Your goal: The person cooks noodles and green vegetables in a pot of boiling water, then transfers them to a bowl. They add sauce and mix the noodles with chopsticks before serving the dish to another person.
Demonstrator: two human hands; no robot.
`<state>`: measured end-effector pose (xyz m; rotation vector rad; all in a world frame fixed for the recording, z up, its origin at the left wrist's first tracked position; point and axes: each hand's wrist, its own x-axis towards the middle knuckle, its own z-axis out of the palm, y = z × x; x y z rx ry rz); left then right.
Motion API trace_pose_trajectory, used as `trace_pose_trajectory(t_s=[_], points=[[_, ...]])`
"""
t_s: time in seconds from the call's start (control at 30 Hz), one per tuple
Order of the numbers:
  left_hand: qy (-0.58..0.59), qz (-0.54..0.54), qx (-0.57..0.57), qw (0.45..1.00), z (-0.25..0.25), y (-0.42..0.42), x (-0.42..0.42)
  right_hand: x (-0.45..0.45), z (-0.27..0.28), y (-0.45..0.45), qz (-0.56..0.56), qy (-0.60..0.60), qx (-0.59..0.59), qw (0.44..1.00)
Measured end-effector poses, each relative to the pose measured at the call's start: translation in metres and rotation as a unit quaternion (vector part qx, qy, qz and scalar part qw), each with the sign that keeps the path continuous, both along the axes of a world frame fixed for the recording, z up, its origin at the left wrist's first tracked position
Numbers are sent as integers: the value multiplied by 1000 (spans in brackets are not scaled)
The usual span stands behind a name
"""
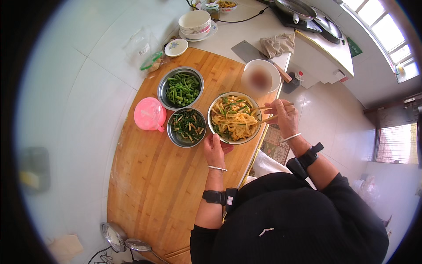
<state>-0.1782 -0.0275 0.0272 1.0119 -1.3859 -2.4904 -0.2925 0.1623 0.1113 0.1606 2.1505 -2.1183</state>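
Note:
A bowl (211, 123) of noodles (238, 118) mixed with green vegetable pieces stands near the right edge of a wooden board. My left hand (216, 151) grips its near rim, thumb on top. In my right hand (286, 117) is a pair of chopsticks (263, 120), held apart, their tips in the noodles. Left of the bowl sits a metal bowl (187, 128) with chopped dark greens in liquid. Behind that, a larger metal bowl (183, 88) holds cut green beans. A pink lidded container (150, 114) stands beside both.
A white bowl (275, 79) with blurred reddish contents stands at the board's (165, 184) back right. A cleaver (247, 52) lies behind it, its handle over the counter edge near a cloth (277, 44). Stacked bowls (194, 21) and a small dish (176, 48) are at the back left.

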Motion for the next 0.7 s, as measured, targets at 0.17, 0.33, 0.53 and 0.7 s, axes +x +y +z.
trace_pose_trajectory(t_s=[0.17,0.33,0.53,0.7], points=[[2,2,-6,1000,5,-1,3,-2,-37,-2,-87,-154,-129,976],[-5,-8,-2,1000,2,-2,4,-5,-50,4,-103,-197,-199,954],[20,-28,14,999,-1,-6,6,-10,-57,14,-113,-238,-272,925],[24,-37,18,999,-2,-8,7,-15,-34,14,-76,-184,-255,946]])
